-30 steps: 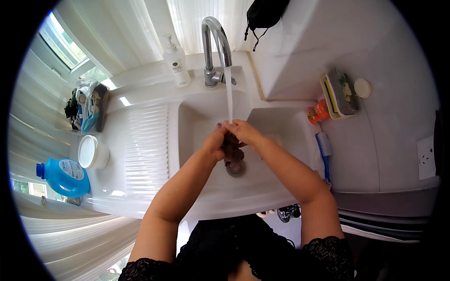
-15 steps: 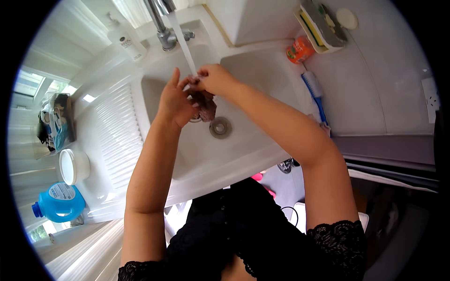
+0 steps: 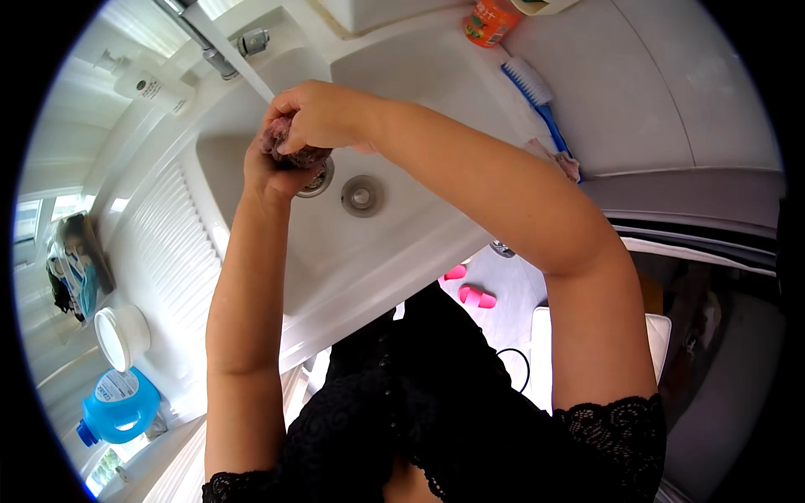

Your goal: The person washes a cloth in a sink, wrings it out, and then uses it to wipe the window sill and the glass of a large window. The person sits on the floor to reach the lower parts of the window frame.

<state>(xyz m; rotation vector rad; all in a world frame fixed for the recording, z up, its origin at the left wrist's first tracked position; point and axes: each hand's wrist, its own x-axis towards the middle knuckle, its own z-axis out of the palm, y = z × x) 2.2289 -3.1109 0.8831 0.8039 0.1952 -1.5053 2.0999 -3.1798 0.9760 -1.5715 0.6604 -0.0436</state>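
Both my hands are over the white sink (image 3: 436,92), wrapped around a small purplish-brown lump (image 3: 285,144) under the stream of water from the tap (image 3: 201,38). My right hand (image 3: 323,113) closes over it from above. My left hand (image 3: 272,172) cups it from below. The lump is mostly hidden by my fingers, so I cannot tell what it is. Two drain openings (image 3: 362,195) lie in the basin just beneath my hands.
A ribbed draining board (image 3: 172,260) runs left of the basin. A soap dispenser (image 3: 155,86) stands by the tap. A blue brush (image 3: 537,101) and an orange bottle (image 3: 490,21) sit at the right rim. A white tub (image 3: 122,337) and a blue bottle (image 3: 117,407) stand at far left.
The view has swung, so sink and tap moved up and left. My hands stay together on the lump under the water, the right hand now more on top.
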